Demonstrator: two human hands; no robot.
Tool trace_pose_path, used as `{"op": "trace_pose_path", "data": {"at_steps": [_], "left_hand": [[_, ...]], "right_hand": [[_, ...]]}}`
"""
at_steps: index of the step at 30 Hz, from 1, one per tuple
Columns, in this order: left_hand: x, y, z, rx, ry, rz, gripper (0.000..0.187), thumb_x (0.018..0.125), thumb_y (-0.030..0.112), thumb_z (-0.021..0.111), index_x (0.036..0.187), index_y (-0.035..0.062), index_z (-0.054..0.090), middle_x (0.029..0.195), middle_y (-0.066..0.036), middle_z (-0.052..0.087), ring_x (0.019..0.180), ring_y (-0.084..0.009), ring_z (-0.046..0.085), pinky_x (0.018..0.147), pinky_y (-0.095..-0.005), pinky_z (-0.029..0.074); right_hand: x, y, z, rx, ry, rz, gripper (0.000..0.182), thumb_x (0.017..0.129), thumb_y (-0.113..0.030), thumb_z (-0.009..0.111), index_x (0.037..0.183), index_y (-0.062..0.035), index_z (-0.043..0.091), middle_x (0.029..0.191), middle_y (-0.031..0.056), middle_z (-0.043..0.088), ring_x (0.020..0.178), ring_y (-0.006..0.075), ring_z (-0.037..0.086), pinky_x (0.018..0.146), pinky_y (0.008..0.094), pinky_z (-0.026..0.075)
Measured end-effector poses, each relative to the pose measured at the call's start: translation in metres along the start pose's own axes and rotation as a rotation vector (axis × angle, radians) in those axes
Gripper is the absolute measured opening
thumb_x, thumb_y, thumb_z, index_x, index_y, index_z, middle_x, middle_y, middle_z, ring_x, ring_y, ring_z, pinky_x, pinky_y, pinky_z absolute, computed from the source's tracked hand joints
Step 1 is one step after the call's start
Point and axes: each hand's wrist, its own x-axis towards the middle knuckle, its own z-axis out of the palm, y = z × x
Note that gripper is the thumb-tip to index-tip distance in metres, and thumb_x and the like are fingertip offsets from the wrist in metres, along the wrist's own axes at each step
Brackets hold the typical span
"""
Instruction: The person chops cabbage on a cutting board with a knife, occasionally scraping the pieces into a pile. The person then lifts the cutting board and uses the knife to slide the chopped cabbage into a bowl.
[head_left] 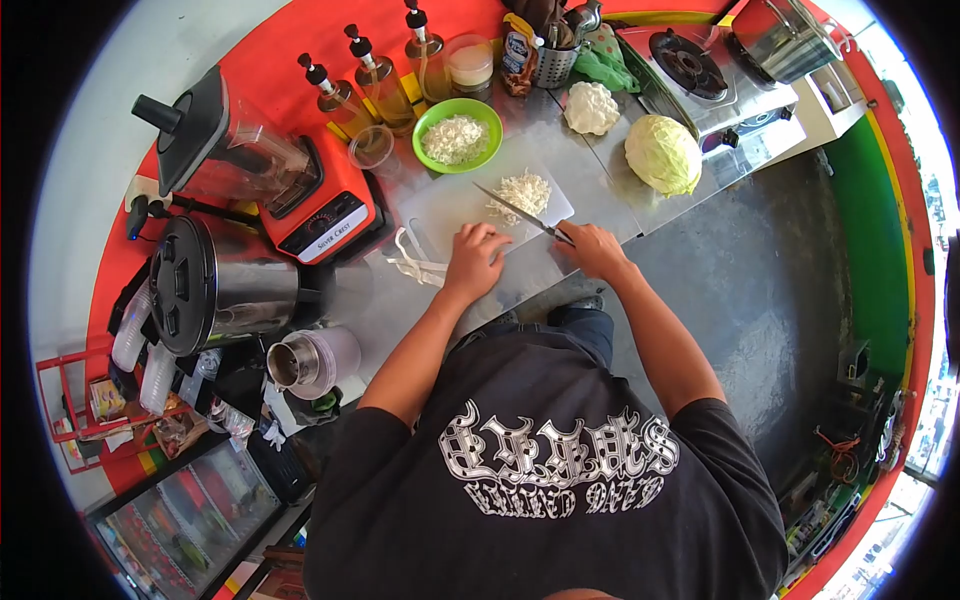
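My right hand [597, 250] is closed around the handle of a kitchen knife [513, 208]. The blade points up and left, across the near edge of a heap of shredded cabbage [530, 190]. That heap lies on the right part of a white cutting board [430, 222]. My left hand [476, 258] rests at the board's near edge, left of the knife, its fingers loosely bent and a little apart, with nothing visible in them. Beyond the board, a green bowl [492, 150] contains more shredded cabbage [455, 138]. Pale strips [412, 262] lie left of my left hand.
A cabbage head [662, 156] and a whitish lumpy vegetable [592, 108] sit back right. Several pump bottles [378, 88] line the back. A red blender [325, 205] and a black-lidded steel container [235, 285] stand left. The gas stove [712, 90] bears a pot [785, 42].
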Motion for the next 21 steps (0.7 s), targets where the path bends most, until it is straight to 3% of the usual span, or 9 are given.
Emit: {"op": "trace_pose_path", "data": {"at_steps": [8, 16, 21], "left_hand": [[0.023, 0.011, 0.019, 0.12, -0.143, -0.002, 0.034, 0.081, 0.012, 0.072, 0.115, 0.0155, 0.074, 0.111, -0.007, 0.059, 0.114, -0.0291, 0.051, 0.097, -0.0429, 0.043], [0.005, -0.004, 0.0, 0.019, 0.112, -0.091, 0.033, 0.082, 0.01, 0.071, 0.115, 0.0098, 0.071, 0.109, -0.01, 0.06, 0.107, -0.0313, 0.054, 0.097, -0.0438, 0.042], [-0.016, -0.023, -0.029, 0.032, 0.251, -0.237, 0.026, 0.081, 0.005, 0.069, 0.106, 0.0097, 0.071, 0.105, -0.008, 0.062, 0.106, -0.0321, 0.055, 0.097, -0.0449, 0.043]], "right_hand": [[-0.02, 0.008, -0.006, 0.071, 0.038, 0.062, 0.03, 0.098, -0.038, 0.06, 0.114, -0.0118, 0.06, 0.092, 0.0206, 0.07, 0.091, 0.0444, 0.066, 0.076, 0.0532, 0.05], [-0.034, 0.009, 0.002, 0.09, -0.008, 0.068, 0.03, 0.098, -0.039, 0.06, 0.11, -0.0116, 0.062, 0.091, 0.0194, 0.07, 0.091, 0.0428, 0.066, 0.076, 0.0526, 0.05], [-0.027, 0.002, 0.012, 0.051, -0.097, -0.069, 0.033, 0.098, -0.041, 0.06, 0.113, -0.0123, 0.063, 0.094, 0.0182, 0.071, 0.092, 0.0426, 0.066, 0.078, 0.0527, 0.051]]}}
